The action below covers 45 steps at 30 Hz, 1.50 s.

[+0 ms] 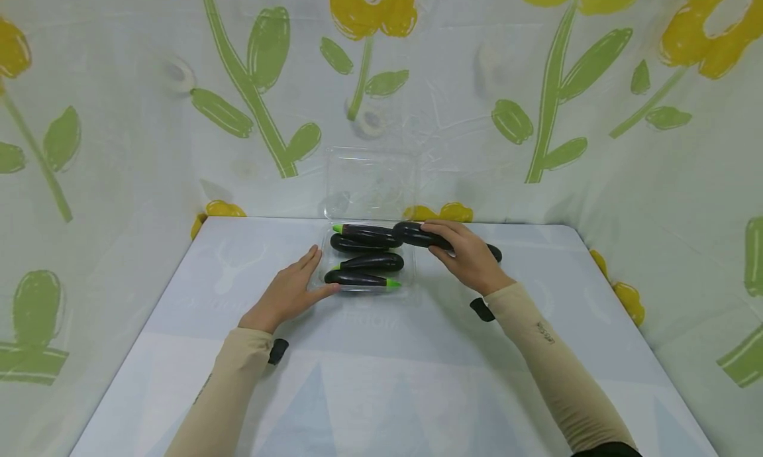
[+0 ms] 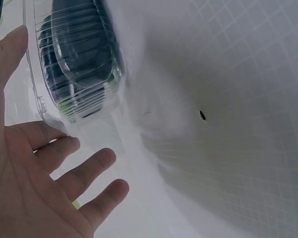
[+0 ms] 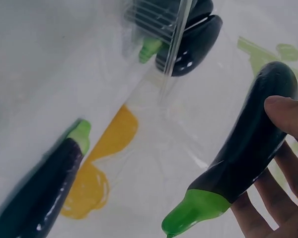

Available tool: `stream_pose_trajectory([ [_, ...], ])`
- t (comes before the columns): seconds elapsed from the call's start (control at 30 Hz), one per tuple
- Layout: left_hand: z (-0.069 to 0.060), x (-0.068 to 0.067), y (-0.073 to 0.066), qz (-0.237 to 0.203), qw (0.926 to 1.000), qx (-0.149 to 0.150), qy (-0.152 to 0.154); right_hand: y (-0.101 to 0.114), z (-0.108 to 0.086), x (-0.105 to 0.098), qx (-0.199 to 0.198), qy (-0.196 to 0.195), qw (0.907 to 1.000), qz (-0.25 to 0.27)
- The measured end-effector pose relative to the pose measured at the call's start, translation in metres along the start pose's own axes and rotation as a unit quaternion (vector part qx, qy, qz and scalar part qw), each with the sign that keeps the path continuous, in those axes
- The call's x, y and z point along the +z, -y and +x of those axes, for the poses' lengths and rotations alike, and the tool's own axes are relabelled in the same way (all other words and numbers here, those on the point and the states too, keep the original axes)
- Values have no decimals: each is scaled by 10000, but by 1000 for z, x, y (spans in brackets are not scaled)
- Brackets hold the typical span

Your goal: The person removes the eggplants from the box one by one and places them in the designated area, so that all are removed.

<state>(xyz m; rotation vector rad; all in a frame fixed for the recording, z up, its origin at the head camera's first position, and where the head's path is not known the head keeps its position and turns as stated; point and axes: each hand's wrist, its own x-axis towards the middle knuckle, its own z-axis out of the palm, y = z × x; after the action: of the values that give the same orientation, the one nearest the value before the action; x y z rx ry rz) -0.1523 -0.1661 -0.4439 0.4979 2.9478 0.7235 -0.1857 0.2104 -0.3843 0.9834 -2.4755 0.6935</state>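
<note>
A clear plastic clamshell box (image 1: 409, 281) stands near the far edge of the table, its lid (image 1: 369, 182) raised. Several dark purple eggplants with green stem ends lie crosswise inside, the nearest eggplant (image 1: 357, 279) along the front wall. My left hand (image 1: 289, 293) rests against the box's left side, fingers spread; in the left wrist view, thumb and fingertips touch the box rim (image 2: 32, 74). My right hand (image 1: 467, 255) grips another eggplant (image 3: 248, 134) around its body, its rounded end over the box's right side. One more eggplant (image 3: 42, 186) lies beyond that hand, mostly hidden in the head view.
The white table (image 1: 381, 377) has faint blue triangle prints. A flowered curtain (image 1: 447, 99) hangs right behind the table and along both sides. The raised lid stands close to it.
</note>
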Motion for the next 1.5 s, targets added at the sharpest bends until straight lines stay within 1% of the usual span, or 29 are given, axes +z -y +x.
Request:
stream_pose_trajectory([
  [0.33, 0, 1, 1, 29, 10000, -6, -1, -16, -15, -7, 296, -75, 9994, -132],
  [0.6, 0, 1, 1, -5, 10000, 3, -25, -29, -26, -10, 510, -117, 9986, -104],
  [0.83, 0, 1, 0, 12, 10000, 17, -50, -42, -32, -12, 518, -50, 9985, -150],
  [1.17, -1, 0, -2, 0, 10000, -85, 26, -57, -38, -16, 564, 227, 9974, -390],
  [1.5, -3, -3, -4, -55, 10000, -41, 8, -69, -45, -12, 851, 651, 9930, -490],
])
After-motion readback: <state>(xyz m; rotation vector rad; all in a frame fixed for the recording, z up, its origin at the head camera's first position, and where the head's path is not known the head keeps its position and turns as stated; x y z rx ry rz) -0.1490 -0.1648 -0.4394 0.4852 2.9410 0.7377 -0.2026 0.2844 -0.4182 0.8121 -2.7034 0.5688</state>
